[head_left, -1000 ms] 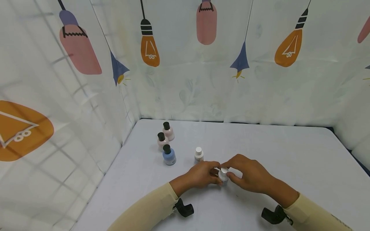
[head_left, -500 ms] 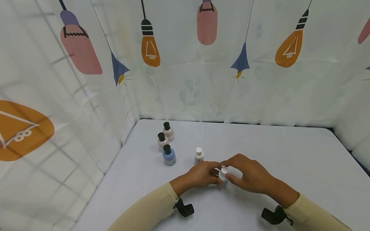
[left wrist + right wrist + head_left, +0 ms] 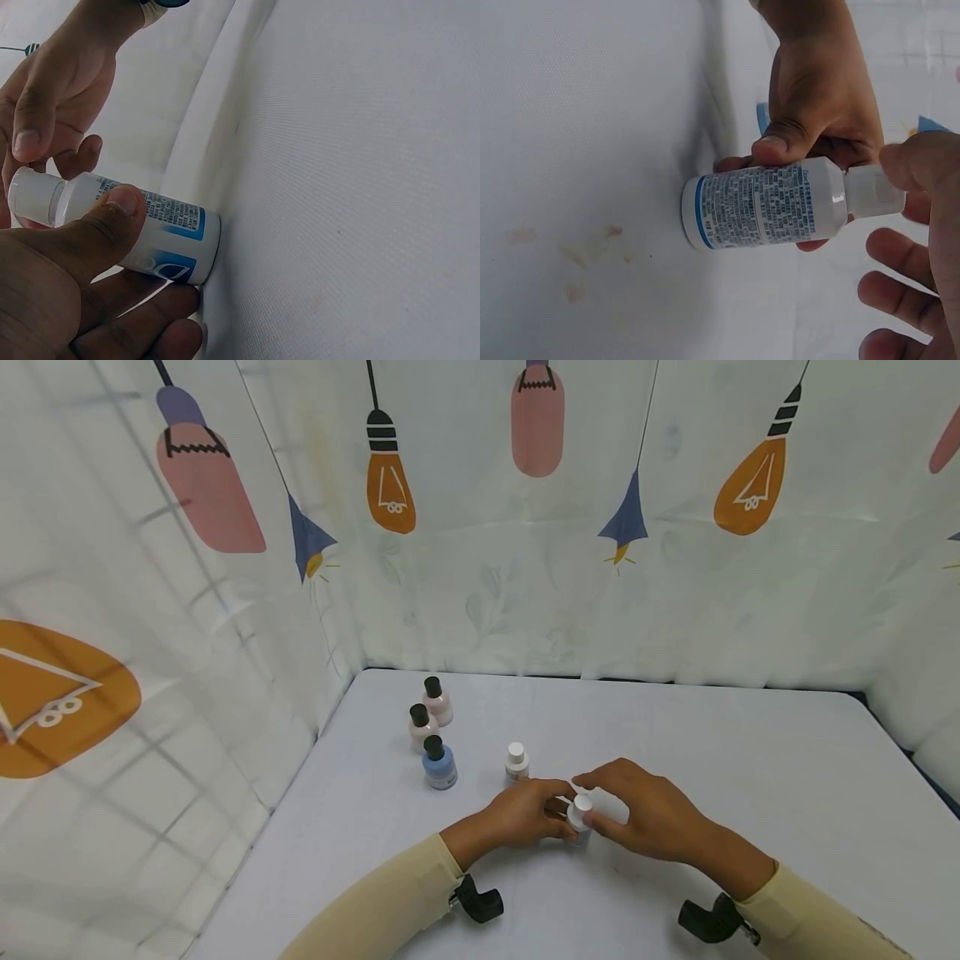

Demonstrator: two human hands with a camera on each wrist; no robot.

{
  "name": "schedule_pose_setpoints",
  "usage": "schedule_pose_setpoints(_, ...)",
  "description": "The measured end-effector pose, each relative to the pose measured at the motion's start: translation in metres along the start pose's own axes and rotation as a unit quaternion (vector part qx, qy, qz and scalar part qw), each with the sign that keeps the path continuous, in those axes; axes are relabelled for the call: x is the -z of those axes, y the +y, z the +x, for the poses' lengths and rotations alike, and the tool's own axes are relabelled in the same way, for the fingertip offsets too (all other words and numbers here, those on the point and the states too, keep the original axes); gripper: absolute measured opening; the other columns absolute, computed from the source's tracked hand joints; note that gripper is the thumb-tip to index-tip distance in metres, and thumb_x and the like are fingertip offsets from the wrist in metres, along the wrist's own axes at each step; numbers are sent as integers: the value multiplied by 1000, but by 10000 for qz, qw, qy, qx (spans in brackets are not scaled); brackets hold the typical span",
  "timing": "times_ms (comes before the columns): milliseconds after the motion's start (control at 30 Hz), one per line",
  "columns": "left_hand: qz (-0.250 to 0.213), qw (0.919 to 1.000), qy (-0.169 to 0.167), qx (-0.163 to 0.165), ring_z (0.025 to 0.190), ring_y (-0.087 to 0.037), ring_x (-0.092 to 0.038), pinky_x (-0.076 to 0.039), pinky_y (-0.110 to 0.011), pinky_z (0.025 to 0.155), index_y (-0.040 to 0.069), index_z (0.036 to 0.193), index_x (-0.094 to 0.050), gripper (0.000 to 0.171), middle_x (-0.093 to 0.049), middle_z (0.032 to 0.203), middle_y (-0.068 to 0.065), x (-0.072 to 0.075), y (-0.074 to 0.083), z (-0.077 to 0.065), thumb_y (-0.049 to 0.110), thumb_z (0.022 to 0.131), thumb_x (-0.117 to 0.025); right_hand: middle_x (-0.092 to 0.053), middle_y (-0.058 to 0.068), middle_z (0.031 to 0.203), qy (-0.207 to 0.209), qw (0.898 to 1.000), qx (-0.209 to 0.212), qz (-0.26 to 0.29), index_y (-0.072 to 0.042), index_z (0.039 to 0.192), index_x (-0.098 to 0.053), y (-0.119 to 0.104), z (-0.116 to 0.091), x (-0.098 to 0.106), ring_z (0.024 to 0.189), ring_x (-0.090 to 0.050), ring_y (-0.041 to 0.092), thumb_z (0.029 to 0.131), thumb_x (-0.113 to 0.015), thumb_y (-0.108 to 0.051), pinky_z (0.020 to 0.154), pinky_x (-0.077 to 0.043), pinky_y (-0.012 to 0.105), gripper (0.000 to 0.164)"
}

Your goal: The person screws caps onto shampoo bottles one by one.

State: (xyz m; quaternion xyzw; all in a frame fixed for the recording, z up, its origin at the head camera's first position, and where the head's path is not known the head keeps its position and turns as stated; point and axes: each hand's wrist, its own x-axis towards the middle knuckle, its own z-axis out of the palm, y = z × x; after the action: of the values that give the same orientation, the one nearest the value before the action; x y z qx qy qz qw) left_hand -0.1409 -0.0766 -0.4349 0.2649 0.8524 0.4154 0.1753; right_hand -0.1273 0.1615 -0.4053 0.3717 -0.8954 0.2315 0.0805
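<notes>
A small white plastic bottle with a blue-edged printed label stands upright on the table. My left hand grips its body from the left, thumb on one side and fingers round the other, as the left wrist view shows. At the top is a white cap, with the thumb and index finger of my right hand on either side of it. The other right fingers are spread off the bottle in the right wrist view. Just behind my left hand is a second white bottle, its lower part hidden.
To the left on the white table stand a blue bottle and two pale pink bottles, the nearer pink bottle and the farther pink bottle, all black-capped. A curtain printed with lamps hangs behind and left.
My right thumb has shifted slightly left across the cap, and the index fingertip has moved a little at its far side. The left hand and the bottle stay in place.
</notes>
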Motion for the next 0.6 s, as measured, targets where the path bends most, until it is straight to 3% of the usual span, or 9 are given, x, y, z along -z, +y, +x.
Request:
schedule_pose_setpoints(133,21,10000,4,19,101,-2,-69,-53,-21,86,17,123,-67,44,-74,116,3,0,0,0,20,83,-86,-64,-14,120,-75,9999,140,-40,-26,124,-70,1,0,0,113,-61,9,92,-80,-29,84,-58,35,34)
schedule_pose_setpoints(233,17,10000,6,36,100,-2,-69,-53,-21,86,18,120,-68,41,-75,114,4,-1,0,0,20,83,-86,-64,-12,117,-138,9998,-103,-95,-26,117,-70,1,0,-2,109,-63,10,92,-79,-37,82,-58,35,29)
schedule_pose_setpoints(400,-9,10000,9,20,100,-1,-69,-53,-20,86,19,119,-68,41,-75,114,5,-1,0,0,19,83,-87,-63,-9,118,-151,9992,-368,-77,-26,119,-68,0,0,-2,109,-63,13,90,-79,-48,81,-58,36,38)
schedule_pose_setpoints(600,25,10000,-5,0,100,-1,-69,-52,-21,87,17,123,-67,45,-74,117,5,0,-1,0,19,83,-86,-63,-14,121,-138,9999,53,-7,-26,125,-69,1,0,-1,114,-60,9,92,-80,-30,85,-57,35,35)
